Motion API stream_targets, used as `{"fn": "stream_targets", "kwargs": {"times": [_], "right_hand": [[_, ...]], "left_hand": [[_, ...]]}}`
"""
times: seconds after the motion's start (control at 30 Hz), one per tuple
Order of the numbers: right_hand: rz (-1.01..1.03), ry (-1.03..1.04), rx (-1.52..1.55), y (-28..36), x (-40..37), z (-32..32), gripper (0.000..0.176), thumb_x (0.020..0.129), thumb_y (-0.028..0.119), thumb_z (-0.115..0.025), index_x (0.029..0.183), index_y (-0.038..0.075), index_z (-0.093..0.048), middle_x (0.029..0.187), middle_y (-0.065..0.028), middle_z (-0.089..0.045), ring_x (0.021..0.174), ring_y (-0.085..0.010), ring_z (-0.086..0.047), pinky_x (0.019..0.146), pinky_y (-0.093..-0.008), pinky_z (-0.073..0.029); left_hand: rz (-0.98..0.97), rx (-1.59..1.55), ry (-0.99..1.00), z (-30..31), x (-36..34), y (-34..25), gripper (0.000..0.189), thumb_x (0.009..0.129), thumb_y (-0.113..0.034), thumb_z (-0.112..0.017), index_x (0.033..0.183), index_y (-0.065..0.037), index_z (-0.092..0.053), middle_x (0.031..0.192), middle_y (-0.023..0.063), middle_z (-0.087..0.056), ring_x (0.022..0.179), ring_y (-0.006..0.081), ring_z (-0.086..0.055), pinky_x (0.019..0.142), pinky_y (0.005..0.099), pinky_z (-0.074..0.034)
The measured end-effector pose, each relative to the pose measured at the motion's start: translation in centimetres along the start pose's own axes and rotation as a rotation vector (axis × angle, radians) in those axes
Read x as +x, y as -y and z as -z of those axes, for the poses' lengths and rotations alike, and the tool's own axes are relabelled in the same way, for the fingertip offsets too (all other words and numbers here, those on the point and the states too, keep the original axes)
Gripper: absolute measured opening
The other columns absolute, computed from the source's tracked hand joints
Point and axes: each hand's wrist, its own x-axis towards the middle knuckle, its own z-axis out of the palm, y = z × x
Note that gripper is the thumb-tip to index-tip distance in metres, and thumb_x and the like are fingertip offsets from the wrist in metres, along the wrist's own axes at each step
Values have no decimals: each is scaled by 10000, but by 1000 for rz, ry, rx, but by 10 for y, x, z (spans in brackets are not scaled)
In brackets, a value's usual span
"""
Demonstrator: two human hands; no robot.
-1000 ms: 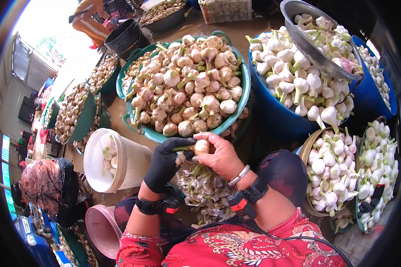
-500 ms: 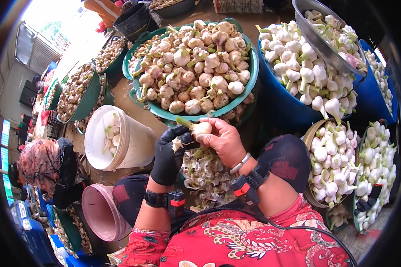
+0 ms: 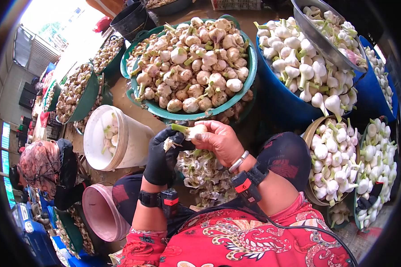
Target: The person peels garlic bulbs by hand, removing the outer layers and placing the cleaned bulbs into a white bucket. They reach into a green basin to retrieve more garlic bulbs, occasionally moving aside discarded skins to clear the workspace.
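Observation:
Over my lap, my right hand [image 3: 222,141] pinches a garlic bulb [image 3: 197,131] between thumb and fingers. The bulb's green stem points left. My left hand [image 3: 161,153], in a black glove, is closed at the bulb's stem side, and a pale flake of skin [image 3: 170,144] hangs at its fingers. Part of the gloved fingers is hidden behind the bulb. Below both hands lies a heap of garlic peelings [image 3: 205,175]. Just beyond them stands a green basin [image 3: 249,84] piled with unpeeled garlic bulbs [image 3: 191,66].
To the left stand a white bucket [image 3: 136,144] with a few bulbs inside and a pink bucket [image 3: 96,213]. On the right are a blue tub [image 3: 272,95] of white garlic, a metal bowl [image 3: 318,42] and a basket [image 3: 311,178] of bulbs. Another person [image 3: 42,164] sits at left.
Both hands have shifted slightly left, and the bulb has turned a little, its stem lying more level. The bulb stays held between my hands.

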Motion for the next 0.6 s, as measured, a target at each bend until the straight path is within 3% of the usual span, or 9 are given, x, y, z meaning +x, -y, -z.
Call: {"fn": "stream_targets", "kwargs": {"times": [0.13,0.2,0.33,0.43,0.5,0.53,0.57,0.6], "right_hand": [[58,-10,-42,-2,1,0,338,788,40,-690,1098,-19,-569,900,-46,-626,795,-116,-611,720,-244,-515],[181,-41,-197,-3,1,-3,371,769,16,-705,1108,-23,-560,924,-46,-626,817,-115,-608,736,-250,-517],[214,-20,-246,-6,-1,-7,407,749,-15,-716,1121,-17,-551,939,-39,-620,838,-109,-600,761,-256,-520],[211,-8,-275,-8,0,-5,337,815,57,-674,1126,4,-555,888,-25,-609,796,-87,-579,696,-236,-508],[46,63,-106,-5,-1,-3,260,895,184,-594,1095,23,-559,826,-16,-588,733,-75,-550,613,-213,-467],[4,126,-61,-9,4,0,278,947,284,-487,1042,33,-558,782,-36,-590,654,-94,-543,544,-216,-429],[2,125,-61,-7,6,7,278,947,284,-487,1042,33,-558,782,-36,-590,654,-94,-543,544,-216,-429],[-238,236,-4,-2,8,16,319,951,322,-479,1068,35,-552,814,-60,-607,660,-112,-562,556,-233,-441]], "left_hand": [[26,-127,-74,-6,-2,-2,216,905,-105,-561,1054,52,-575,889,125,-638,783,213,-655,727,328,-551],[-6,-56,-105,-7,-2,-2,237,892,-115,-585,1063,48,-572,889,125,-636,768,206,-651,740,318,-546],[-12,43,-60,-4,1,-4,245,885,-141,-603,1049,41,-584,859,107,-640,752,183,-643,715,299,-538],[87,36,-15,1,4,-1,213,872,-135,-597,1004,32,-608,813,79,-642,736,152,-632,680,279,-520],[4,176,-39,-1,2,0,133,825,-76,-595,920,9,-633,778,49,-643,701,137,-618,643,268,-490],[6,175,-38,1,3,2,133,825,-76,-595,920,9,-633,778,49,-643,701,137,-618,643,268,-490],[-100,331,-24,5,3,3,120,799,-58,-595,896,-1,-638,783,44,-646,700,143,-616,641,276,-484],[-203,489,-13,9,2,4,113,773,-39,-596,872,-11,-642,788,39,-648,699,150,-614,639,283,-478]]}}
